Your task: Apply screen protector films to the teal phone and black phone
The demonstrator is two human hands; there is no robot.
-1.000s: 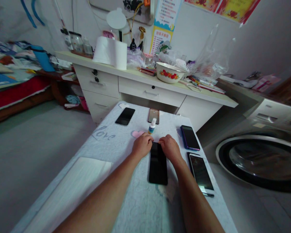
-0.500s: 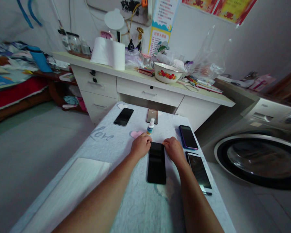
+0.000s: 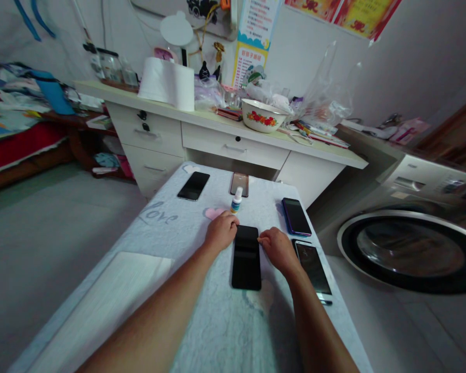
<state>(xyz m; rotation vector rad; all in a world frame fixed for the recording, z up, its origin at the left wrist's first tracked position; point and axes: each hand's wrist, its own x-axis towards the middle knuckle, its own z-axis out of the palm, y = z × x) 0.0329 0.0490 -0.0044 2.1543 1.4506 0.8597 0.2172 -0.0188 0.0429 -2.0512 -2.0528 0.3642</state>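
A black phone (image 3: 246, 259) lies screen up on the cloth-covered table (image 3: 202, 331). My left hand (image 3: 222, 229) has its fingers curled at the phone's top left corner, close to a small white spray bottle (image 3: 236, 201) that stands upright just beyond. At the upper right edge of the phone, the fingertips of my right hand (image 3: 277, 249) are pressed together. Whether they pinch anything is too small to make out. Right of that hand lie a purple-edged phone (image 3: 296, 217) and a white-framed phone (image 3: 314, 269).
Another dark phone (image 3: 194, 185) and a brownish phone case (image 3: 239, 184) lie at the table's far end. A white folded cloth (image 3: 108, 305) is at the left. Behind stands a white desk (image 3: 233, 140) with a floral bowl (image 3: 263, 116); a washing machine (image 3: 407, 248) is at the right.
My right hand has slid slightly down along the phone's right edge, away from its top corner. My left hand stays near the top left corner. The whole view has shifted a little.
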